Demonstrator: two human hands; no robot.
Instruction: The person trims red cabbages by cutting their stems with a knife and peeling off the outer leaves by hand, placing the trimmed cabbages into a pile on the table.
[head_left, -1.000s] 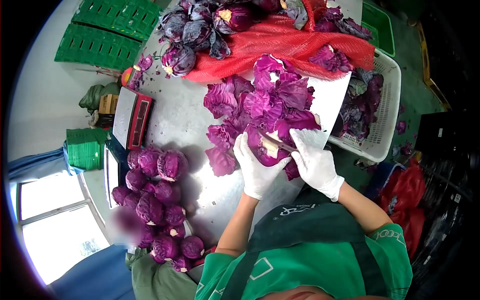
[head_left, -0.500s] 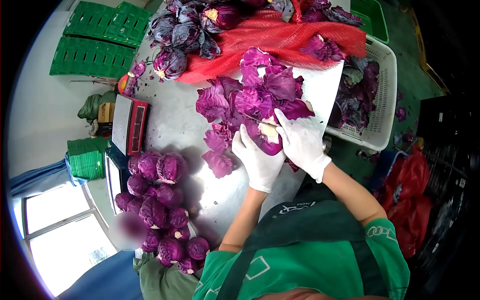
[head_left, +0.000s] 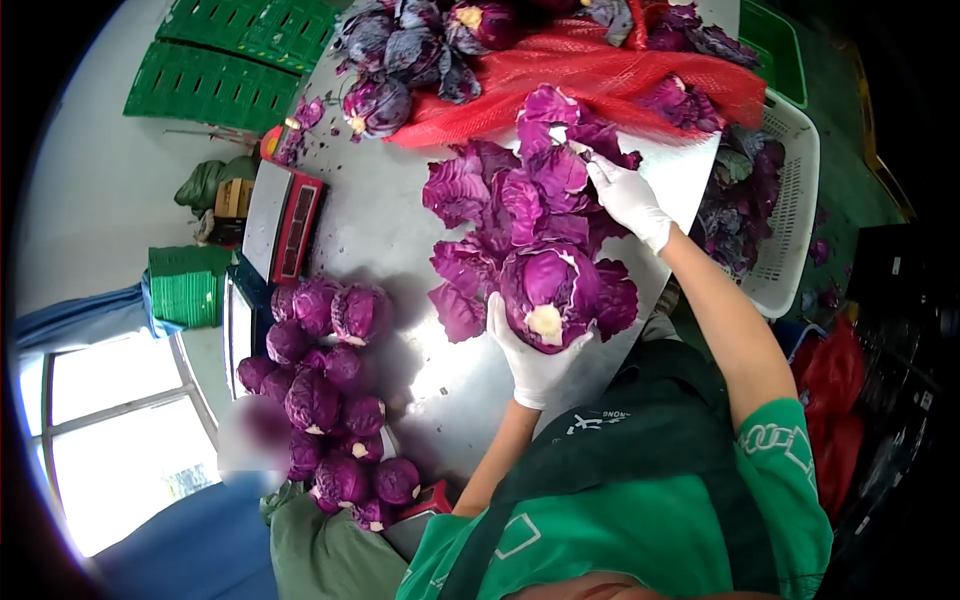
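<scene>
My left hand (head_left: pixel 532 368), in a white glove, cups a red cabbage (head_left: pixel 548 285) from below at the near side of the table. The cabbage's pale cut stem faces me and its outer leaves are loose. My right hand (head_left: pixel 627 200), also gloved, reaches over a heap of loose purple cabbage leaves (head_left: pixel 515 205), its fingers closed together. A small pale bit shows at its fingertips, but what it grips cannot be made out. No knife is plainly visible.
Trimmed red cabbages (head_left: pixel 313 402) are stacked at the left beside a red-framed scale (head_left: pixel 297 230). Untrimmed cabbages (head_left: pixel 375 105) and a red mesh bag (head_left: pixel 560 85) lie at the far side. A white crate (head_left: pixel 795 210) of discarded leaves stands right of the metal table (head_left: pixel 400 240).
My right hand has moved away from the cabbage, up over the leaf heap. The knife seen at the stem is no longer visible there. My left hand has turned the cabbage stem-side toward me.
</scene>
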